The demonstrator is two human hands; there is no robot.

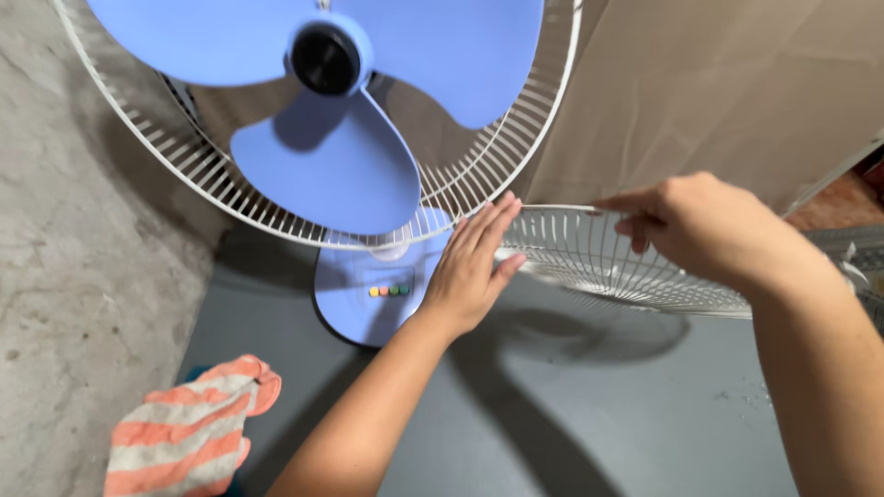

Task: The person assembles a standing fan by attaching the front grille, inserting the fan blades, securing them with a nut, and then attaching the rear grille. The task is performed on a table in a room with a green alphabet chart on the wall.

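A blue desk fan stands in front of me, its three blue blades (331,156) bare inside the white rear wire guard (479,166). The blue base (368,294) carries a row of small coloured buttons. I hold the loose white front wire guard (599,262) roughly level, to the right of the fan. My left hand (470,271) lies flat with fingers extended against the guard's left rim. My right hand (704,225) grips the far rim from above, fingers curled over the wire.
The fan stands on a dark grey surface (571,414). A rough concrete wall (83,276) rises on the left. An orange-and-white striped cloth (189,428) lies at lower left. A brown cardboard sheet (737,92) leans behind at the right.
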